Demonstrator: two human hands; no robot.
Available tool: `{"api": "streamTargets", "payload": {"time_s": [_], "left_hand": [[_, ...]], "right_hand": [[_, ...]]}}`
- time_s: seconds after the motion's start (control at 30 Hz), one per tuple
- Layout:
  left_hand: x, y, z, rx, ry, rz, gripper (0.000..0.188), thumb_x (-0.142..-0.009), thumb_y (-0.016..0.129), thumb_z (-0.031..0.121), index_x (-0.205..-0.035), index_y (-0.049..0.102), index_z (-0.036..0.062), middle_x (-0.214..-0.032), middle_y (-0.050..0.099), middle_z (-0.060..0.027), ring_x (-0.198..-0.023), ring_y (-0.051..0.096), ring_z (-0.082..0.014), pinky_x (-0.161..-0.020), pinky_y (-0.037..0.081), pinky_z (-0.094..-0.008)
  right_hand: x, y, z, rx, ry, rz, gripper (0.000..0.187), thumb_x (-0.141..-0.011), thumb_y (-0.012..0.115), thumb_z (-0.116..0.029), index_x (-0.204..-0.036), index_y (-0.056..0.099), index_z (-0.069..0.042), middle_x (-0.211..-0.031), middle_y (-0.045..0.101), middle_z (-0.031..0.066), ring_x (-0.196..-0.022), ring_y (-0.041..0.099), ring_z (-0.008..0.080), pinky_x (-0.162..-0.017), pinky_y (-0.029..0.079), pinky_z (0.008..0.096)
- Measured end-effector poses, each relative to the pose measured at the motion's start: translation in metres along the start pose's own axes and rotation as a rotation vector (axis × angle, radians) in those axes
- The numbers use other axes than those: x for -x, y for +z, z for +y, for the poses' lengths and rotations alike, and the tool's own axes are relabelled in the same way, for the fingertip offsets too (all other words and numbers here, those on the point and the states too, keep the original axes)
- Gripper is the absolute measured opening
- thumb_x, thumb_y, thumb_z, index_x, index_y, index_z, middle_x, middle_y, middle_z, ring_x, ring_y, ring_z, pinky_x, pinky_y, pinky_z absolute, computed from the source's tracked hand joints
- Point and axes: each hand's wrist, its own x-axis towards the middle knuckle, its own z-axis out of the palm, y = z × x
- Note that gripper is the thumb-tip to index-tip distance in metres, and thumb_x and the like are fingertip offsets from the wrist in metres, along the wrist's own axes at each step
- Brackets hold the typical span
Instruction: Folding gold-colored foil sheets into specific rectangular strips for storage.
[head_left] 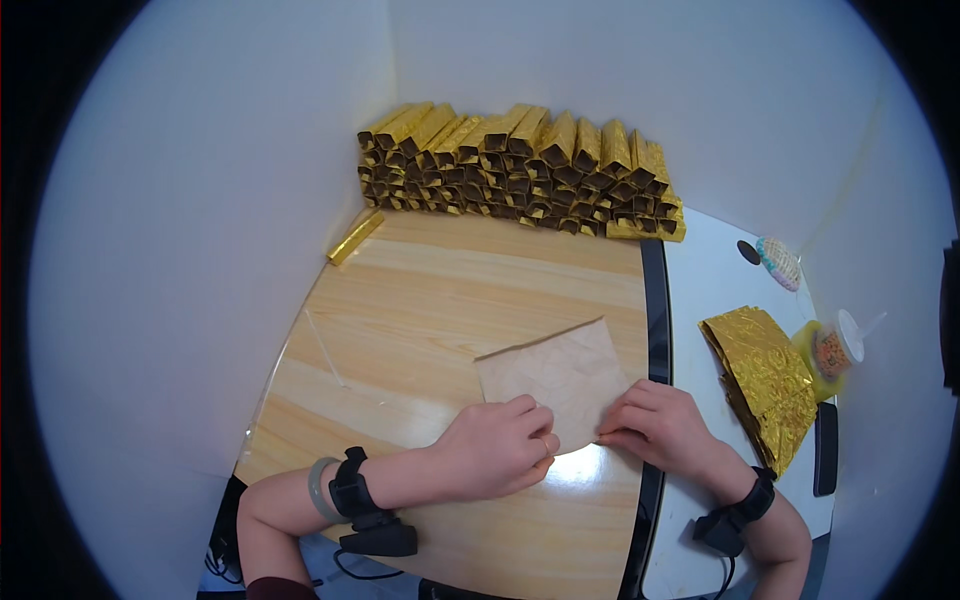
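Observation:
A pale brown sheet of paper (555,370) lies on the wood-grain table, slightly creased, with a dark line along its far edge. At its near left corner is my left hand (500,445), fingers curled and pinching the near edge. My right hand (655,425) pinches the near right corner between thumb and fingers. Both hands rest low over the table, and the fingertips of the left are partly hidden. To the right lies a stack of crinkled gold foil paper sheets (765,375).
At the back, several folded gold paper tubes (510,165) are piled in rows against the wall. One gold tube (356,238) lies at the left edge. A thin clear strip (325,345) is nearby. On the right stand a lidded cup (835,350) and a crocheted item (778,263), above a black flat object (826,450).

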Motion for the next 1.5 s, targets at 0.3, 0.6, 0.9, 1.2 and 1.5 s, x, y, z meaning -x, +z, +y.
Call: {"api": "streamTargets", "payload": {"time_s": [0.3, 0.6, 0.9, 1.2, 1.5], "left_hand": [[-0.003, 0.005, 0.0, 0.122, -0.1, 0.057, 0.01, -0.079, 0.068, 0.015, -0.082, 0.061, 0.0105, -0.073, 0.057, -0.0013, -0.075, 0.058, -0.0205, -0.061, 0.048, -0.0316], [-0.003, 0.003, -0.007, 0.099, -0.014, -0.164, 0.048, -0.084, 0.055, 0.008, -0.13, 0.052, 0.0213, -0.09, 0.05, -0.0047, -0.083, 0.054, -0.0214, -0.061, 0.048, -0.0318], [-0.003, 0.005, -0.004, 0.114, -0.06, -0.207, 0.041, -0.09, 0.055, 0.015, -0.131, 0.053, 0.0242, -0.091, 0.046, -0.007, -0.081, 0.052, -0.0217, -0.058, 0.048, -0.0328], [-0.002, 0.004, -0.006, 0.059, -0.055, -0.297, 0.028, -0.095, 0.052, 0.034, -0.119, 0.059, 0.0205, -0.094, 0.048, -0.0078, -0.083, 0.054, -0.024, -0.068, 0.049, -0.0345], [-0.012, -0.003, 0.003, 0.184, -0.284, -0.345, 0.029, -0.096, 0.051, 0.036, -0.105, 0.058, 0.0094, -0.09, 0.049, -0.0105, -0.077, 0.055, -0.027, -0.067, 0.048, -0.0364]], "right_hand": [[0.001, 0.002, 0.006, -0.109, 0.2, -0.013, 0.017, -0.079, 0.072, -0.022, -0.077, 0.06, -0.01, -0.076, 0.058, 0.004, -0.074, 0.056, 0.0253, -0.064, 0.045, 0.0342], [-0.001, -0.002, -0.001, -0.153, 0.343, -0.065, 0.02, -0.079, 0.072, -0.025, -0.078, 0.06, -0.01, -0.073, 0.058, 0.0043, -0.076, 0.055, 0.0262, -0.067, 0.043, 0.038], [-0.001, 0.007, -0.002, -0.104, 0.351, -0.016, 0.022, -0.077, 0.073, -0.025, -0.076, 0.058, -0.01, -0.074, 0.058, 0.0039, -0.075, 0.054, 0.0261, -0.067, 0.041, 0.0373], [0.007, 0.0, 0.007, -0.089, 0.403, -0.006, 0.02, -0.077, 0.074, -0.021, -0.077, 0.058, -0.01, -0.073, 0.058, 0.0041, -0.075, 0.055, 0.0261, -0.068, 0.041, 0.0377], [0.012, -0.009, 0.005, 0.269, 0.324, 0.112, 0.015, -0.078, 0.07, -0.013, -0.088, 0.061, -0.006, -0.085, 0.064, 0.0057, -0.081, 0.059, 0.0244, -0.071, 0.045, 0.0383]]}}
